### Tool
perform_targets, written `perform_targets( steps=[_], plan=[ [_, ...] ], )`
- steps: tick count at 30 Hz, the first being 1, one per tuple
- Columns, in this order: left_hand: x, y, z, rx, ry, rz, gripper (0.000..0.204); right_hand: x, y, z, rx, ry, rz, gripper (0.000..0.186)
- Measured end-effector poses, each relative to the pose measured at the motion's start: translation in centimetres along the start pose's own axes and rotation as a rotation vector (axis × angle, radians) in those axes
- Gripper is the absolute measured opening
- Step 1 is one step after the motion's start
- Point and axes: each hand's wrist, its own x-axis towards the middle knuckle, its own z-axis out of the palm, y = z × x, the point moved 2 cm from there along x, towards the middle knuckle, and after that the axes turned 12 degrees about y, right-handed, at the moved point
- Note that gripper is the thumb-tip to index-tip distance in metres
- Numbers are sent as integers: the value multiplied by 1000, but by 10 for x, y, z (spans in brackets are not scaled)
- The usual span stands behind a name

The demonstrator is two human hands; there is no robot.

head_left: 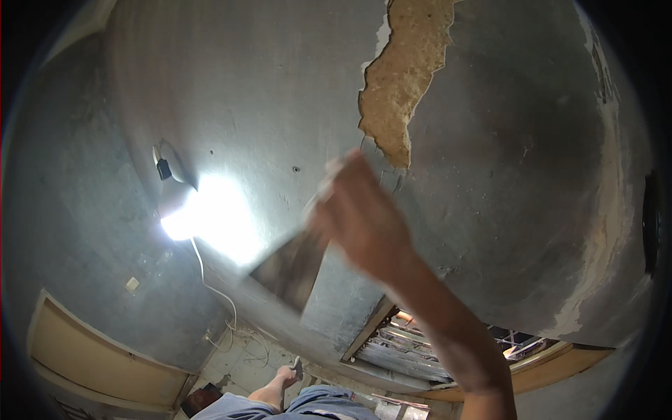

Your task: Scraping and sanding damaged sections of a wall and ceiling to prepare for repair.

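Observation:
My right hand (367, 224) reaches up from the lower right, its fingers closed around a wide-bladed scraper, or putty knife (290, 271). The dark, flared blade points down and to the left, away from the hand; motion blurs both the fingers and the tool. Behind and just above my hand is the grey wall (280, 84), where a ragged patch of bare brown plaster (406, 77) runs down to a pointed end. Whether the scraper touches the wall cannot be made out. My left hand is out of the picture.
A bright lamp (178, 210) hangs at the left, its white cord (203, 273) trailing to the floor. A framed tan door (98, 350) stands lower left. Below my forearm is a slatted window (406, 357). A pale filled streak (609, 189) runs down the right side of the wall.

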Motion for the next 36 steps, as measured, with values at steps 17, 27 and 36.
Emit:
perform_targets(
  steps=[17, 27, 36],
  plan=[
    [-19, -60, 34, 109, -232, -41, 38, -81, -46, -63, 639, 64, 1305, 23],
    [-11, 10, -15, -149, 19, -125, 37, -13, -20, -30, 704, -412, 1041, 26],
    [-17, -46, 24, -673, -124, -364, 20, -34, -5, -92, 695, 143, 1298, 30]
  ],
)
